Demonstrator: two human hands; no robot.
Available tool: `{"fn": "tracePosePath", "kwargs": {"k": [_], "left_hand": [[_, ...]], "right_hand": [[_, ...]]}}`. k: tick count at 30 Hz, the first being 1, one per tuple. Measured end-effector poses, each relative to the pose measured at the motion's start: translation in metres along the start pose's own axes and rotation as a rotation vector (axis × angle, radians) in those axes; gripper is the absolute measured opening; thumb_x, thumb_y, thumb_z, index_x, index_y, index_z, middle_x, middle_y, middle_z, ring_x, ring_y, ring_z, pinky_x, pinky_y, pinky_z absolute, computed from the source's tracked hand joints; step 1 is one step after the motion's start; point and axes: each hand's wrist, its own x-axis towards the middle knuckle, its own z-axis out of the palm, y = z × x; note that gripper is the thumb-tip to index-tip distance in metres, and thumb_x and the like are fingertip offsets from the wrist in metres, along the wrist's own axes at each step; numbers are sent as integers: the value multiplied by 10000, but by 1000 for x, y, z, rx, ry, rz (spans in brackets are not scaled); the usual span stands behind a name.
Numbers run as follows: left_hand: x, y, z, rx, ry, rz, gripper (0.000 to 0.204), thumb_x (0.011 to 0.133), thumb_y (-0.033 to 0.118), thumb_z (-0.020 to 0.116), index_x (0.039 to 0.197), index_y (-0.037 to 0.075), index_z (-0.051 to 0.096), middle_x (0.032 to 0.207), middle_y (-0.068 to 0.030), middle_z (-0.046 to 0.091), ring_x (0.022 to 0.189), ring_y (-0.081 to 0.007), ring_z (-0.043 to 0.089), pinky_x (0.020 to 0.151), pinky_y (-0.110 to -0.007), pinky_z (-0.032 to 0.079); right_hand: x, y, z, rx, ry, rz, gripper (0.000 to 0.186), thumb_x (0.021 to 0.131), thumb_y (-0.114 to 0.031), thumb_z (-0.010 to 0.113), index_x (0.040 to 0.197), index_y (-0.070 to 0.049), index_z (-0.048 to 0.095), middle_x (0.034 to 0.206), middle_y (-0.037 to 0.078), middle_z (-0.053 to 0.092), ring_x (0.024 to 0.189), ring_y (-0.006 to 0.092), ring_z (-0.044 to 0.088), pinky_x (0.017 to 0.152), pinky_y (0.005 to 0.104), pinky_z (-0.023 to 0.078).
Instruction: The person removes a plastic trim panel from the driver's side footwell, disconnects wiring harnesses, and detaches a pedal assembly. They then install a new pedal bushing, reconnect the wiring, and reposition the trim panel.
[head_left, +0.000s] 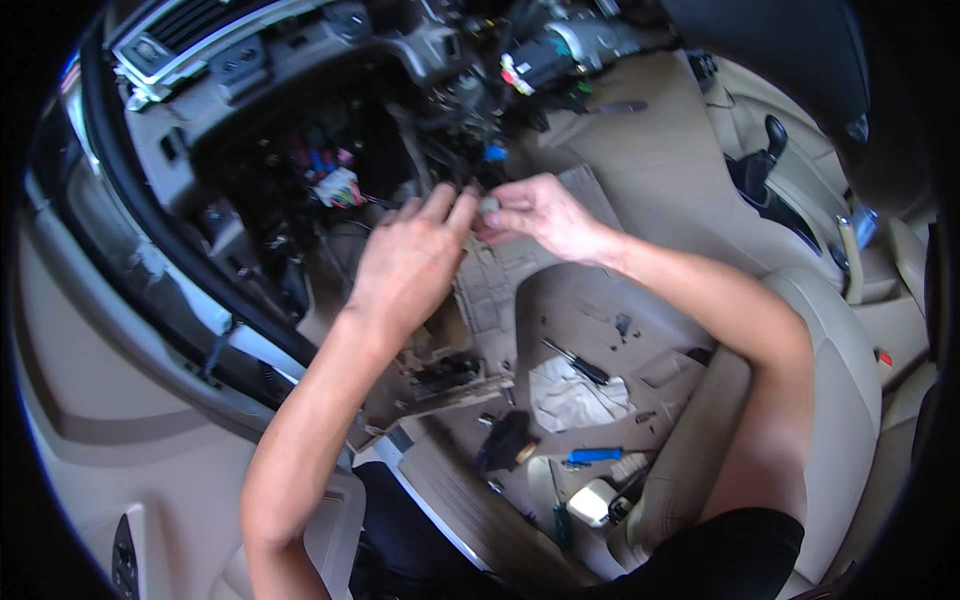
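Note:
Under the opened dashboard of a car, my two hands meet fingertip to fingertip. My right hand [545,218] pinches a small pale grey piece [489,205] between thumb and fingers; blur hides its exact kind. My left hand [412,262] shows its back, with fingers bent together close beside that piece. What its fingertips hold, if anything, is hidden. A white plug [338,187] with coloured wires hangs left of my left hand's fingers. Just beyond both hands is a small blue connector [495,153] among dark wiring.
The steering column [590,45] sticks out above. On the floor lie a screwdriver [575,361], a white cloth [575,398], a blue-handled tool [596,455] and several small parts. At left is the door frame [190,235]; the beige seat [830,360] and gear lever [774,135] stand right.

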Motion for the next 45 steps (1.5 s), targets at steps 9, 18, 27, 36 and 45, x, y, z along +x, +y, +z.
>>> {"fn": "tracePosePath", "kwargs": {"k": [9, 18, 27, 36, 45], "left_hand": [[6, -23, 2, 411, -55, 335, 115, 857, 120, 669, 923, 49, 732, 1233, -88, 571, 1091, -241, 641, 919, -335, 595], [28, -28, -44, -309, -175, 284, 358, 882, 228, 827, 998, -64, 655, 969, -219, 694, 959, -417, 705, 838, -471, 588], [30, -40, -52, -405, -125, 121, 210, 1009, 159, 709, 1059, -43, 729, 956, -136, 673, 817, -227, 663, 740, -379, 532], [23, -44, -49, -772, -87, -68, 266, 1067, 214, 652, 1059, -39, 734, 802, -78, 717, 760, -120, 683, 699, -300, 540], [25, -56, -48, -786, -222, -40, 297, 1064, 261, 676, 1101, -29, 730, 887, -69, 706, 747, -116, 653, 743, -288, 562]], "right_hand": [[-5, -15, 13, -192, 110, -65, 298, 1013, -19, 692, 1278, 113, 656, 1124, 162, 756, 1024, 192, 747, 923, 345, 631], [0, -22, 5, -822, 187, -426, 279, 1035, -246, 708, 1073, 30, 699, 999, 86, 687, 794, 160, 693, 639, 318, 566], [-7, -56, -3, -776, -158, -214, 391, 1029, -331, 714, 1175, 32, 718, 939, 90, 678, 632, 144, 637, 554, 309, 553], [-12, -67, 0, -693, -208, -96, 410, 1013, -340, 731, 1246, -2, 730, 995, 57, 629, 774, 134, 618, 600, 305, 571], [-12, -68, -2, -651, -222, -120, 441, 1022, -399, 714, 1233, -12, 726, 1030, 56, 631, 833, 136, 624, 609, 299, 575]]}}
